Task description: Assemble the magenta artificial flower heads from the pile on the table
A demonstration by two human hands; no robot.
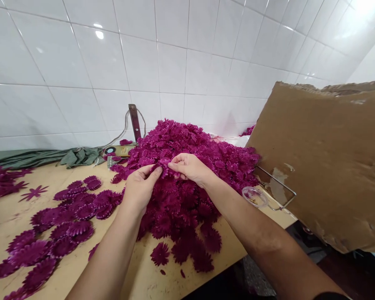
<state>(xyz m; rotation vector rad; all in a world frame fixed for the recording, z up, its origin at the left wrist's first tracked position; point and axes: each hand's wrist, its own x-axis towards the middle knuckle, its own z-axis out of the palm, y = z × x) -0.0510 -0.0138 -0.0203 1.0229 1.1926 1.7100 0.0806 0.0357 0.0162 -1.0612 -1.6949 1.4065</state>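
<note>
- from where i stand, i see two bare hands working above the near side of a big heap (181, 212) of purple flower pcs, abt. middle of the scene.
- left hand (140, 183): thumb and finger are pinched tog. on a purple flower pc (165, 166), at its left edge.
- right hand (189, 166): thumb and fingertips are also closed on this pc, from the right; the hands are v. near each other. if it is one layer or several, i cannot tell.
- the heap lies on a pale yellow table (140, 266), up near the far tiled wall (112, 58).
- on the left: flat round flowers (65, 208) overlap in a loose group; farther left is one thin star-shaped flower (34, 193), beside a darker bunch (3, 181).
- far left, along the wall: crumpled green cloth (81, 157); next to it a maroon strip (134, 123) stands upright w/ a cord.
- on the right: a clear round dish (254, 196) w/ small yellowish bits, just beside a bent metal wire (295, 194); behind, a big brown cardboard (325, 166) stands tilted.
- near edge: a single flower (159, 254) lies apart, w/ two tiny petals close by.
</note>
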